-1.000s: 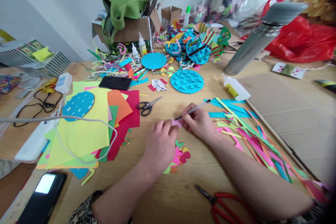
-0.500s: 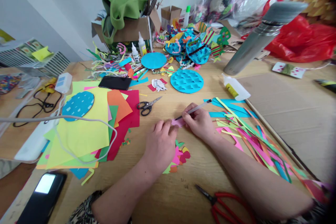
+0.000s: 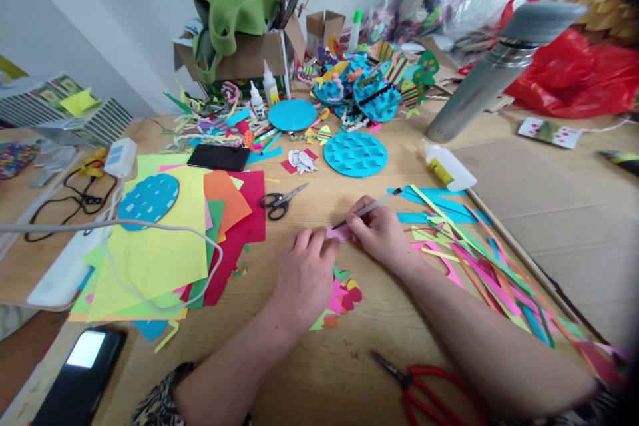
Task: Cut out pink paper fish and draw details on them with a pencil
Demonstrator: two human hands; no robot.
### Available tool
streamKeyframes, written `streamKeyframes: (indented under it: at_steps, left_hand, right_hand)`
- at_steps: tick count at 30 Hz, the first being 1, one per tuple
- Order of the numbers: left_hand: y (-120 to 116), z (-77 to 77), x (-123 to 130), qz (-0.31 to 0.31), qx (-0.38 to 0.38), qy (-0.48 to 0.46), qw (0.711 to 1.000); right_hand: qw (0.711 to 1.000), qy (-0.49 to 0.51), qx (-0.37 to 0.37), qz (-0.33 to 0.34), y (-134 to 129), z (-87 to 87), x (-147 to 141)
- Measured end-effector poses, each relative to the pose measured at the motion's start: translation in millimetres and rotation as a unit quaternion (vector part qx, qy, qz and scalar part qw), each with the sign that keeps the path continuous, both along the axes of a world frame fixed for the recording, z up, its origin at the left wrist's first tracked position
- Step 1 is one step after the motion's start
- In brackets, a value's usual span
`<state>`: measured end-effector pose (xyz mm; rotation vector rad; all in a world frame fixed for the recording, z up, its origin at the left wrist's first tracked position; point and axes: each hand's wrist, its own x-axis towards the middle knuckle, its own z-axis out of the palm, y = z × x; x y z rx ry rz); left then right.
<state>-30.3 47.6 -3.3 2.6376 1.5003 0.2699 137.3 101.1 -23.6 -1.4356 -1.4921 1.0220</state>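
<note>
My right hand [image 3: 378, 229] is closed round a slim pen [image 3: 372, 207] with a clear barrel, its tip down on a small pink paper piece [image 3: 339, 233]. My left hand [image 3: 308, 269] holds the paper's left end against the table with bent fingertips. Part of the paper is hidden under both hands. Beside my left hand lies a little pile of cut paper shapes [image 3: 343, 294] in pink, red, green and orange. Small black-handled scissors [image 3: 282, 202] rest beyond my left hand, blades partly apart. Red-handled scissors [image 3: 424, 386] lie near the front edge.
Coloured sheets [image 3: 164, 259] and a phone [image 3: 219, 157] are on the left. Paper strips [image 3: 479, 259] lie on the right, near a glue bottle [image 3: 450, 168] and a steel flask [image 3: 479, 80]. Blue discs [image 3: 355, 154] stand further back. Another person's arm [image 3: 30, 353] shows at the left edge.
</note>
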Motion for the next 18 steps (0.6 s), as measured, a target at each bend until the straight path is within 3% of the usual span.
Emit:
streamKeyframes:
  at_steps: [18]
  left_hand:
    - [0.1,-0.6,-0.3,0.001,0.002,0.005,1.0]
  right_hand:
    - [1.0,-0.004,0.002,-0.002,-0.1,-0.5,0.3]
